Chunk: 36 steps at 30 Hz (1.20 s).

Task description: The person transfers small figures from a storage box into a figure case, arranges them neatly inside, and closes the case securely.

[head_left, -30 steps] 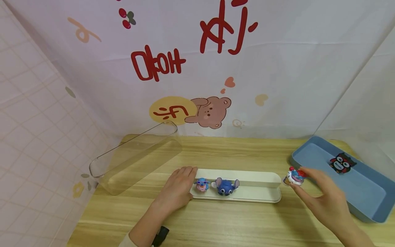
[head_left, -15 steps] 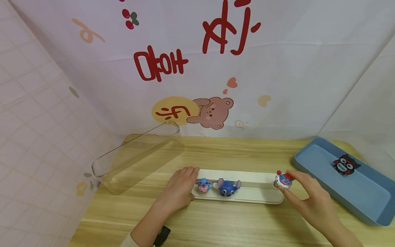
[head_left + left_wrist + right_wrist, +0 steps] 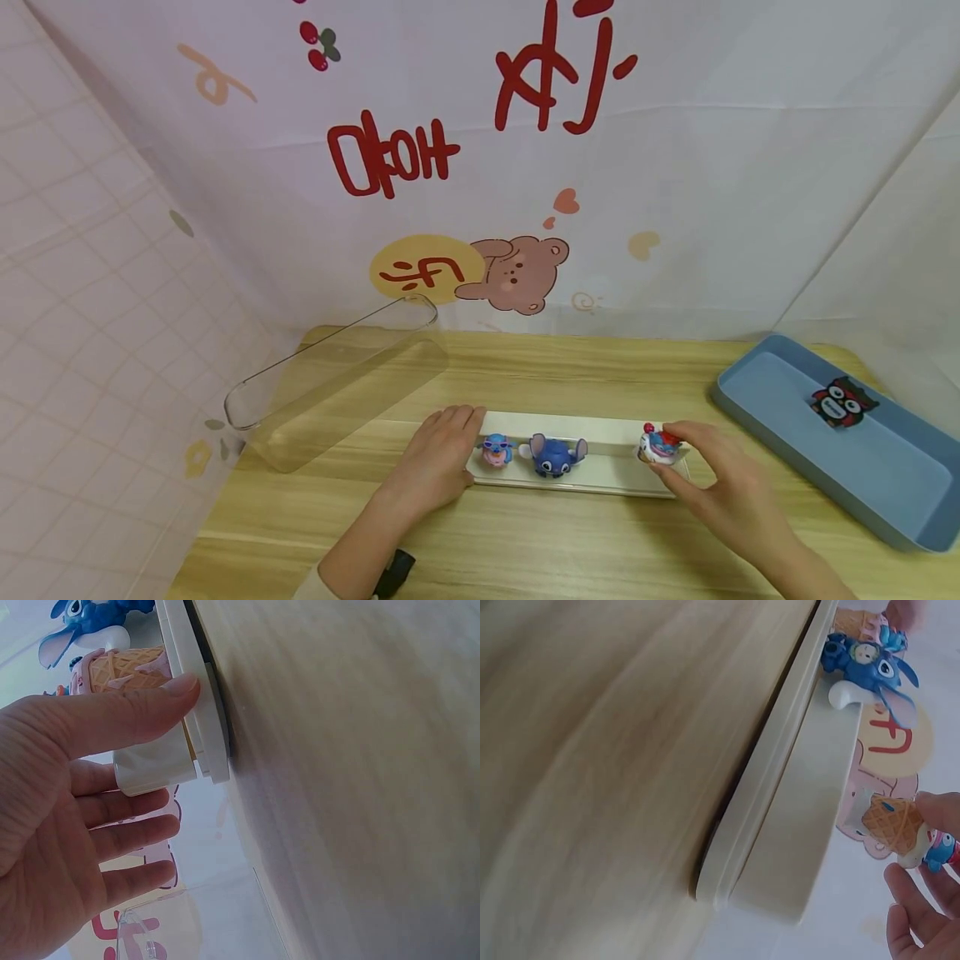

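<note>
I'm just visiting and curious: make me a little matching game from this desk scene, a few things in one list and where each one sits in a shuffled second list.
Things:
1. blue figure
2. clear cover
3. red-and-white figure
4. blue tray

Places:
A. pinched in the right hand at the right end of the white base
B. at the desk's right edge
C. lying on the desk's far left side, off the base
D. standing on the white base beside the small pink figure

Pairs: 1-D, 2-C, 3-A, 4-B
</note>
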Each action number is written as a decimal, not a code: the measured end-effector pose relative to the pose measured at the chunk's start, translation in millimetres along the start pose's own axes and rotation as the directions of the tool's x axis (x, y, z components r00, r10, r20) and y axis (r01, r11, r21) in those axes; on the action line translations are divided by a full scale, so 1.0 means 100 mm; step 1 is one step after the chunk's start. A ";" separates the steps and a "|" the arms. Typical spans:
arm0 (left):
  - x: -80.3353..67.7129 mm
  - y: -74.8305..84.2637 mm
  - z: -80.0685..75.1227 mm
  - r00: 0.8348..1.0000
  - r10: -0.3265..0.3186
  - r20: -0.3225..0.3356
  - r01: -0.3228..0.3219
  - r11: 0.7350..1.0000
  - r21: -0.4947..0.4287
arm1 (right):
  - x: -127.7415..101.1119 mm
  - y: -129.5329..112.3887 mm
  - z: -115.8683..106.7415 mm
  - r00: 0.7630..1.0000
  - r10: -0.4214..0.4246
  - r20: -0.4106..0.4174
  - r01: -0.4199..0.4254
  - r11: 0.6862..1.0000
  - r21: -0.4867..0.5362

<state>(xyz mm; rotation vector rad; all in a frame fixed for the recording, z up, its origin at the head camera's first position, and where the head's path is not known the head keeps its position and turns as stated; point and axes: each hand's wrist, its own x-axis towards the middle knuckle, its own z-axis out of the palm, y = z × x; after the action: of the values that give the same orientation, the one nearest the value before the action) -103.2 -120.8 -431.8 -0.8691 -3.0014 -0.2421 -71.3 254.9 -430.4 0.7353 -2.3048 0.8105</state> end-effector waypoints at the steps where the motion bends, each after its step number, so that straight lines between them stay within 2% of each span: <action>1: 0.00 0.00 0.00 1.000 0.000 0.001 0.000 1.000 0.000 | -0.01 -0.01 0.01 1.000 0.009 0.019 -0.009 1.000 -0.004; 13: 0.00 0.00 0.00 1.000 -0.012 0.005 0.012 1.000 -0.012 | -0.03 -0.06 0.17 0.996 0.023 0.089 -0.024 1.000 0.010; 20: -0.01 -0.01 0.02 1.000 -0.009 -0.003 0.009 1.000 -0.019 | -0.03 -0.04 0.24 0.996 0.000 0.094 0.002 1.000 -0.029; 28: 0.00 -0.01 0.01 1.000 -0.007 -0.004 0.007 1.000 -0.020 | -0.01 -0.03 0.29 0.994 -0.037 0.107 0.035 0.999 0.022; 36: 0.00 -0.01 0.01 1.000 -0.013 -0.002 0.013 1.000 -0.022 | 0.02 -0.04 0.32 0.988 -0.073 0.136 0.071 0.997 0.016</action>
<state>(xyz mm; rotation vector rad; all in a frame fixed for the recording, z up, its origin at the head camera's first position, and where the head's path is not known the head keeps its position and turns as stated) -103.1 -121.4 -432.6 -0.8508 -3.0090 -0.2767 -80.7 230.1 -448.4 0.8991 -2.3804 0.7622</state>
